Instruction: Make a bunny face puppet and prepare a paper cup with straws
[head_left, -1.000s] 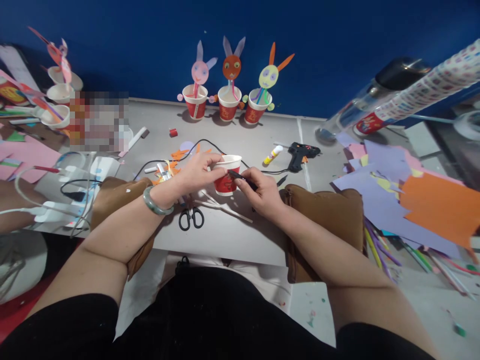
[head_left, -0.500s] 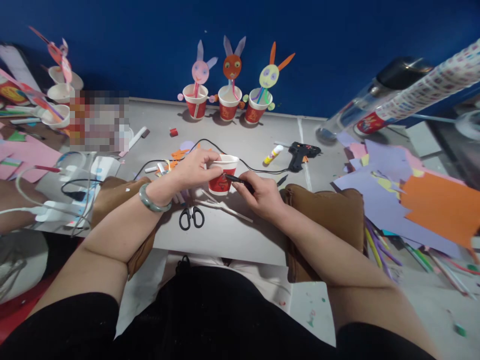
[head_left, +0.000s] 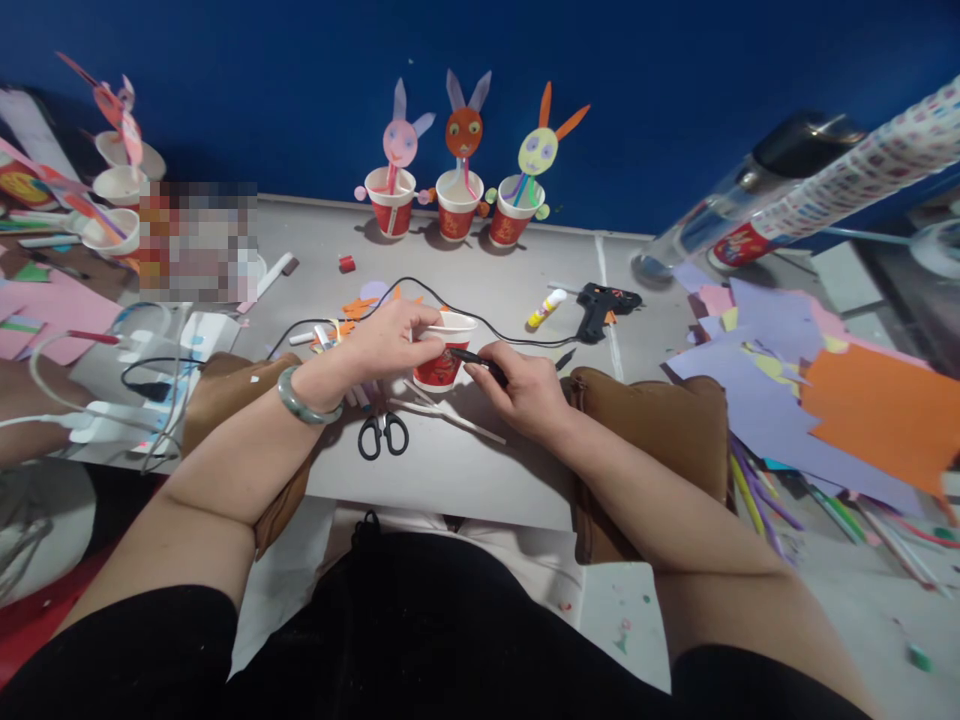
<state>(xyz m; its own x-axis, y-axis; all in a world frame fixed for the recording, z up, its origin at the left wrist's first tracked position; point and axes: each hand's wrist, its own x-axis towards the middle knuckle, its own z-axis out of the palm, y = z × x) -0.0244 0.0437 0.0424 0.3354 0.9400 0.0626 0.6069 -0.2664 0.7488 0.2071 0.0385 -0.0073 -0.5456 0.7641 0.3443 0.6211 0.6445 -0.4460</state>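
My left hand (head_left: 386, 338) grips a red and white paper cup (head_left: 442, 370) by its rim and left side, over the table in front of me. In my right hand (head_left: 529, 388) is a slim black pen (head_left: 478, 362), its tip at the cup's red wall; whether it touches or pierces the wall I cannot tell. Black-handled scissors (head_left: 383, 436) lie just below my left hand. Beside them, white pipe cleaners (head_left: 450, 418) rest under the cup. A pointed black cap or tip (head_left: 565, 360) shows past my right hand.
Three rabbit-headed paper cups (head_left: 459, 212) line the blue wall. A black glue gun (head_left: 604, 310) with its cord and a glue stick (head_left: 547, 308) lie behind my hands. Coloured paper (head_left: 870, 410) spreads at right, a power strip (head_left: 172, 390) at left. Brown cushions (head_left: 652, 450) flank my arms.
The cup has tilted or shifted very slightly in my left hand. Both hands stay in nearly the same place, the pen still against the cup.
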